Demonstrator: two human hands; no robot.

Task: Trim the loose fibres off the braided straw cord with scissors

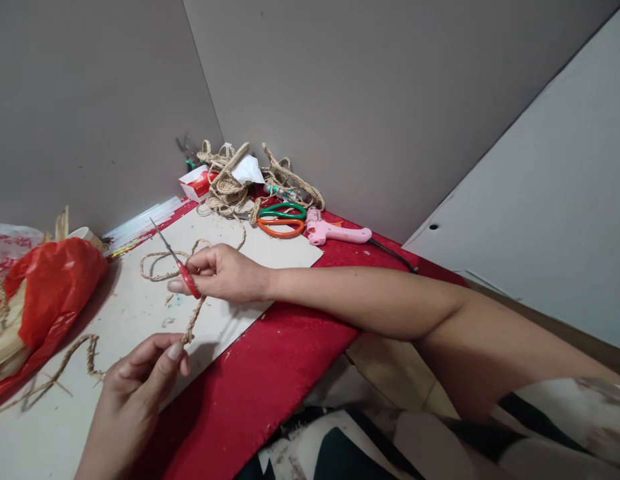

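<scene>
My left hand is closed, pinching the near end of a braided straw cord between thumb and fingers. My right hand is closed around the red handles of small scissors, whose blades point up and to the left. From the left hand the cord runs up to the right hand, where the fingers hide part of it. Beyond the scissors, a loop of cord lies on the white board. A second piece of braided cord rests left of my left hand.
A pink glue gun lies at the right on the red cloth. Green-handled scissors and orange-handled scissors lie beside a heap of braided cord. A red plastic bag holding dry husks is at left, near clear sticks.
</scene>
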